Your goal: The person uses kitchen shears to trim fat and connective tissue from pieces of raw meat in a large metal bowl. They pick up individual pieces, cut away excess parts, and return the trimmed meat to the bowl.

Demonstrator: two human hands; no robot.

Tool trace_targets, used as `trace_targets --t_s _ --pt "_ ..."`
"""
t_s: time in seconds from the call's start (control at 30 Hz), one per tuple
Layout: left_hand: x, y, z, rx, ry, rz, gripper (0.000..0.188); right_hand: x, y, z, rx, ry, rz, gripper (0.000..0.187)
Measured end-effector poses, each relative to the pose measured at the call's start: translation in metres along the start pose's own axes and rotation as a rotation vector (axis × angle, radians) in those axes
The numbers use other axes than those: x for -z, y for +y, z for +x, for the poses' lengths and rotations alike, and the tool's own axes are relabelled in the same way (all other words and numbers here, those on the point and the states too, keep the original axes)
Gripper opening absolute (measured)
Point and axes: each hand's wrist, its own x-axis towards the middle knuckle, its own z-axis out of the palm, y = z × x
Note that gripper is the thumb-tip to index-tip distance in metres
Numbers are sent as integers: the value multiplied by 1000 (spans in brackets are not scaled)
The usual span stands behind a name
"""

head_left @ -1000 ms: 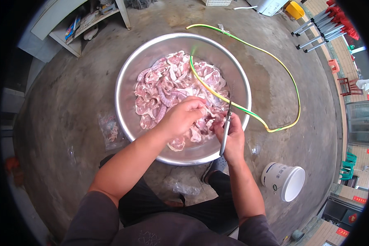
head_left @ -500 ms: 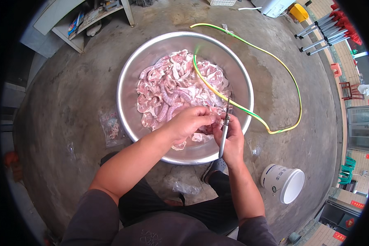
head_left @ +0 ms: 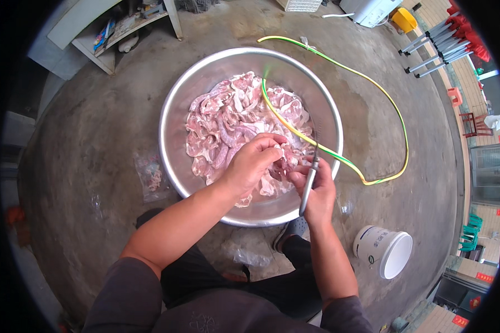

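A wide metal basin (head_left: 169, 161) stands on the floor in front of me, holding a heap of raw pink meat pieces (head_left: 228, 119) with pale skin or fat. Over its near right part, my left hand (head_left: 253, 166) pinches a small piece of raw meat (head_left: 288, 160) between thumb and fingers. Close beside it, my right hand (head_left: 321, 194) is closed around the grey handle of a knife (head_left: 309, 190). The thin blade points away from me, past the hose. My right fingertips are near the meat piece; whether they touch it is hard to tell.
A yellow-green hose (head_left: 394, 108) crosses the basin's right rim and ends over the meat. A white bucket (head_left: 366, 244) lies tipped at the right. Left of the basin is a clear plastic bag (head_left: 151, 177) with scraps. A low shelf (head_left: 130, 30) stands far left.
My left hand has shifted slightly up and left, bringing the meat piece more into view. The right hand with the knife has moved a little to the right and downward.
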Motion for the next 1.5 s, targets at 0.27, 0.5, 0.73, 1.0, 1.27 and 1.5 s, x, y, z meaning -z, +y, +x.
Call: trace_targets --t_s 0.27,0.5,0.73,1.0,1.27,1.5 --pt "15 10 11 -266 161 240 13 13 -28 -29 -357 -456 268 58" --pt "9 21 8 -620 184 797 10 16 -20 -32 -495 -558 435 55" --pt "1 20 8 -781 124 933 8 19 -20 -27 -490 -553 429 57" --pt "-12 10 -3 -677 45 890 6 11 -18 -25 -487 -486 614 53" --pt "-17 10 -8 -451 41 718 8 9 -12 -25 -518 -523 728 50" --pt "-7 -4 -2 -434 -13 632 10 12 -8 -20 -516 -601 787 51"
